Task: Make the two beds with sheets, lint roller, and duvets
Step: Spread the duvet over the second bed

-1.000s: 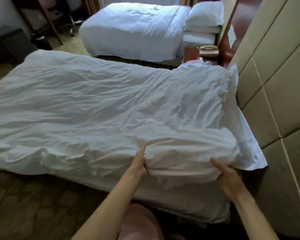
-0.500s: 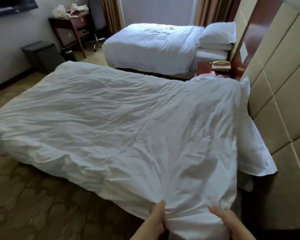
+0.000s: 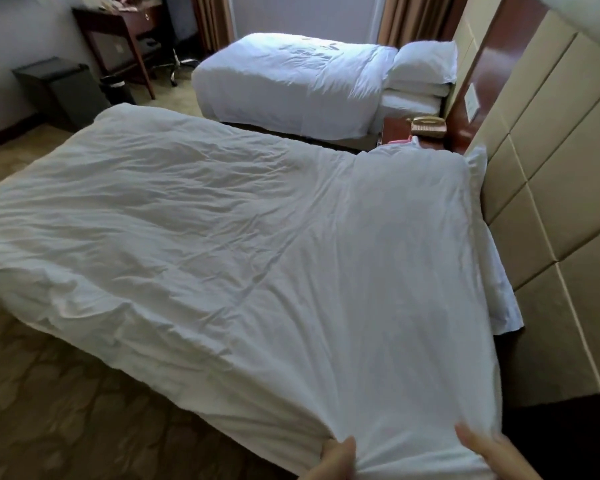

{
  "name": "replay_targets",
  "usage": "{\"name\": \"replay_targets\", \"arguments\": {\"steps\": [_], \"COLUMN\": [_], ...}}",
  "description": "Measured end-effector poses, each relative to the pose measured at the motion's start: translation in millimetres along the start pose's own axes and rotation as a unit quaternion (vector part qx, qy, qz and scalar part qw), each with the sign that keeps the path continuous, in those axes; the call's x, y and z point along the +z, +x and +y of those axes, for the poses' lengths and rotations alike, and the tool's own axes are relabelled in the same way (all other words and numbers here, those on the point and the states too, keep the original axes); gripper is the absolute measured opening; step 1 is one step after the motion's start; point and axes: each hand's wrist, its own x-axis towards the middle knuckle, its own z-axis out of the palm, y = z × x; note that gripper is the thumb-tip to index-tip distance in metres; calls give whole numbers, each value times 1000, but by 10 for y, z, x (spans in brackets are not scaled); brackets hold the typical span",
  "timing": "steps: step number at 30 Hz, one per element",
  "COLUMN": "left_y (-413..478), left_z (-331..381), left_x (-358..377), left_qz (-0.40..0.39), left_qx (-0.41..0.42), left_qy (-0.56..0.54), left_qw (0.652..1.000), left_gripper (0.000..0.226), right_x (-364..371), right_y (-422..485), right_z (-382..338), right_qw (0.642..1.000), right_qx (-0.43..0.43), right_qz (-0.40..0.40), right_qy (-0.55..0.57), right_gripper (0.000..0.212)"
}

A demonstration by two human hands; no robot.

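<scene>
Left hand and right hand grip the duvet.
Both clutch its near edge, fabric bunched between them, at the bed's near edge beside the padded headboard.

The big white cloth duvet is soft and wrinkly. Right of it, tan padded wall panels look smooth and dull. Beyond it, a red-brown wooden board shines

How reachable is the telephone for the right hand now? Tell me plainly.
Probably not. The right hand grips the duvet at its near edge; the telephone sits on the nightstand, past the duvet's far side.
</scene>
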Motion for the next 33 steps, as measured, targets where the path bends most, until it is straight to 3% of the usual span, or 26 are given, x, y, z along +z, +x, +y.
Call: {"name": "replay_targets", "arguments": {"steps": [1, 2, 4, 5, 7, 12, 15, 19, 26, 33], "left_y": [14, 15, 52, 60, 91, 205, 249, 379, 340, 365], "left_z": [-91, -199, -413, -422, -419, -470, -426, -502, -500, -225], "left_x": [-110, -224, -427, -439, -545, -773, -986, -1181, -1413, -1654], "left_qz": [-35, -91, -183, -182, -125, -21, 22, 24, 49, 76], "left_qx": [0, 8, -38, -88, -93, -73, -84, -80, -130, -135], "left_qy": [-10, -6, -50, -63, 7, 33, 82, 125, 89, 45], "left_qw": [999, 996, 981, 977, 988, 997, 993, 989, 986, 987], "left_gripper": [53, 49, 54, 43, 14, 21, 21, 29, 17, 22], "right_x": [10, 16, 60, 77, 90, 226, 392, 634, 799, 913], "right_y": [9, 28, 9, 40, 136, 244, 265, 193, 180, 399], "right_z": [59, 103, 88, 91, 192, 491, 635, 814, 898, 787], "right_qw": [999, 999, 996, 992, 982, 950, 953, 955, 955, 959], "right_qx": [6, 8, 21, 27, 39, 84, 118, 147, 135, 104], "right_qz": [29, 42, 69, 101, 153, 234, 195, 149, 121, 107], "right_qy": [-16, -29, -60, -72, -107, -190, -199, -212, -235, -241], "right_gripper": [116, 114, 80, 64, 55, 56, 57, 52, 49, 44]}}
